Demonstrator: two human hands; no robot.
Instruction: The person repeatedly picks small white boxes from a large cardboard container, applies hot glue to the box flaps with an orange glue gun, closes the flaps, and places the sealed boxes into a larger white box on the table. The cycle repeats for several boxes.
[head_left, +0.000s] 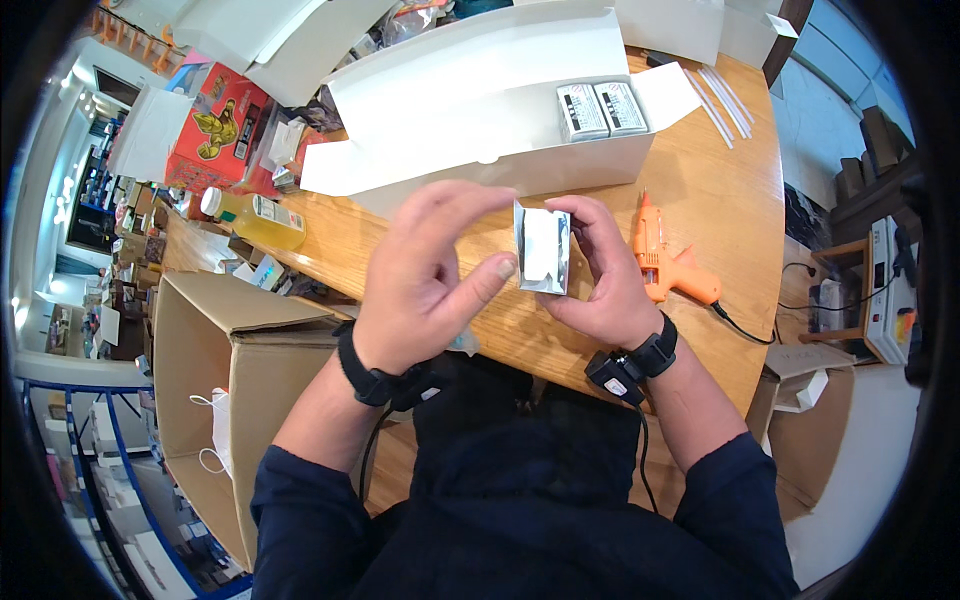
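Note:
My right hand grips a small carton over the wooden table, its fingers and thumb around the carton's right side. A white inner face and shiny silvery edges show at the carton's end, and a thin flap stands along its left edge. To the left of the carton is my left hand, thumb and fingers apart. Its index fingertip is at the flap's upper corner; whether it touches cannot be told. Beyond my hands lies a long white cardboard box with its lid raised. Two small printed cartons stand in its right end.
An orange hot glue gun lies right of my hand, its cord trailing off the table. Glue sticks lie behind it. A bottle of yellow liquid and a red box are at left. An open brown carton stands below.

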